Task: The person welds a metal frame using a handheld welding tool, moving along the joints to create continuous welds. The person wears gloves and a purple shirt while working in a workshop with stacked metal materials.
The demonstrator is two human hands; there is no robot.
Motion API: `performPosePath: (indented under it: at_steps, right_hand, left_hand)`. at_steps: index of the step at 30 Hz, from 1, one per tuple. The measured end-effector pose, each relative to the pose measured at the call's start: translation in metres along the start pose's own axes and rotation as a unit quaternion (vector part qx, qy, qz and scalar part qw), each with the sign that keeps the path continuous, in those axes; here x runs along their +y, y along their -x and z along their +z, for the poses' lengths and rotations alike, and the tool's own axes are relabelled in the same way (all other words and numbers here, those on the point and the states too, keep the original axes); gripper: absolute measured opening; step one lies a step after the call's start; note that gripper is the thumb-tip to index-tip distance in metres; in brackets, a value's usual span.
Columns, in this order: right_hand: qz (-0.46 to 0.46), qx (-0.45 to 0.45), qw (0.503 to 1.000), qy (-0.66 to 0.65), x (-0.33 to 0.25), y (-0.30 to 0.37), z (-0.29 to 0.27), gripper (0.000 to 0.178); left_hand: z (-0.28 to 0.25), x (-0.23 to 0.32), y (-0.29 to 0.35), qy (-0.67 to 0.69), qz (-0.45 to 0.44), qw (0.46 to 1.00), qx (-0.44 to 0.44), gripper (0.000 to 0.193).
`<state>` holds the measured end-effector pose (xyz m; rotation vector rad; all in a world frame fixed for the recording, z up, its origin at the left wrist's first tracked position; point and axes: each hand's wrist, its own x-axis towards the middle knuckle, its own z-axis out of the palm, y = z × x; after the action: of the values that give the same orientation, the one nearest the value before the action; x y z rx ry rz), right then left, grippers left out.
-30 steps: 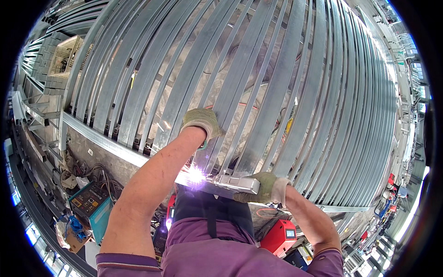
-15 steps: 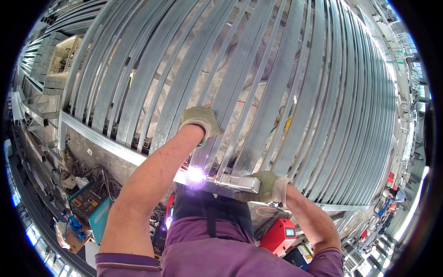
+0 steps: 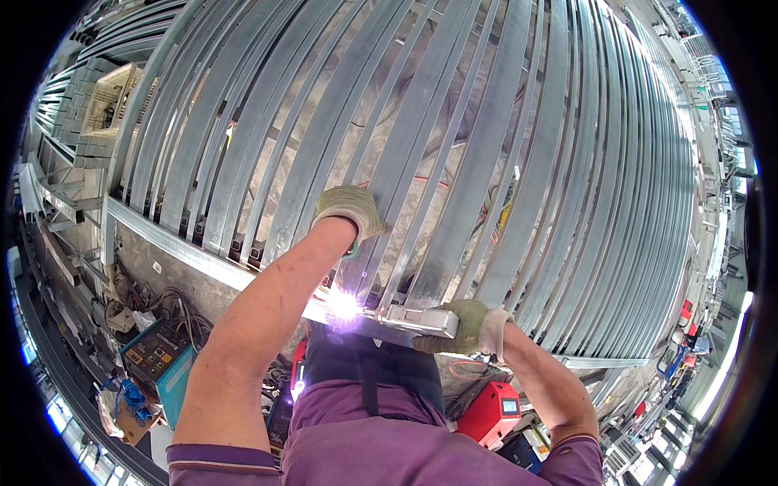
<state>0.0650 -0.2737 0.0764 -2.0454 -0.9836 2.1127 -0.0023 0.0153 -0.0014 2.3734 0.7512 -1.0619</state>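
My left hand [image 3: 348, 206], in a greenish work glove, is closed around a grey square metal bar [image 3: 395, 174]; its fingertips are hidden. Lower down, my gloved right hand [image 3: 466, 326] grips a silver, box-shaped welding torch [image 3: 421, 320] whose narrow tip points left. A glaring white-violet welding arc [image 3: 344, 306] burns just beyond that tip, where the bars' near ends meet a front rail [image 3: 186, 249]. The glare hides the joint itself. Many parallel bars of wide and narrow width run away from me.
A teal welding machine [image 3: 158, 356] with a dark panel stands at lower left beside coiled cables [image 3: 182, 308]. At lower right is a red machine [image 3: 489, 413] with a small screen. A pale crate [image 3: 112, 101] sits far left. Hoses and the floor show between the bars.
Both hands stay almost in place, and the arc still burns at the same joint. The left forearm has shifted very slightly left.
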Motion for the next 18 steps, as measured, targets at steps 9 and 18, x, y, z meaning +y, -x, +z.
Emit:
performPosePath:
  at_steps: [9,18]
  right_hand:
    - [-0.008,0.021,1.0,0.01,-0.0063,0.0068,-0.0032,0.071]
    - [0.0,0.021,1.0,-0.018,0.0002,0.0084,-0.0014,0.072]
  left_hand:
    - [-0.001,-0.0009,-0.0014,-0.008,-0.002,1.0,-0.013,0.072]
    - [0.0003,-0.001,-0.0014,-0.008,-0.004,1.0,-0.004,0.073]
